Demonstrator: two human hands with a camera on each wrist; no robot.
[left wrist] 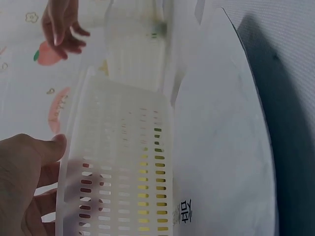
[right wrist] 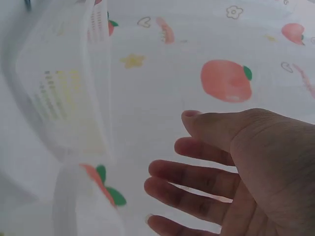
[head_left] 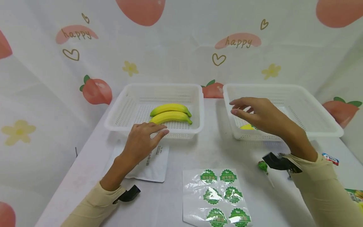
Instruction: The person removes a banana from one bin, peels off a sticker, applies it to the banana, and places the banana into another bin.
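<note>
Two yellow bananas lie side by side in the left white basket. My left hand is at that basket's front rim, its fingers reaching over the edge close to the nearer banana. Through the slots in the left wrist view, dark finger shapes show behind the basket wall, with the thumb by the rim. Over the right white basket, my right hand hovers with loosely bent fingers and nothing between them. Below it, a yellow thing in that basket is mostly hidden.
A white printed pouch lies before the left basket. Nearer me is a clear sheet of green round stickers. A green lollipop, a blue-and-red wrapped piece and a green packet lie to the right.
</note>
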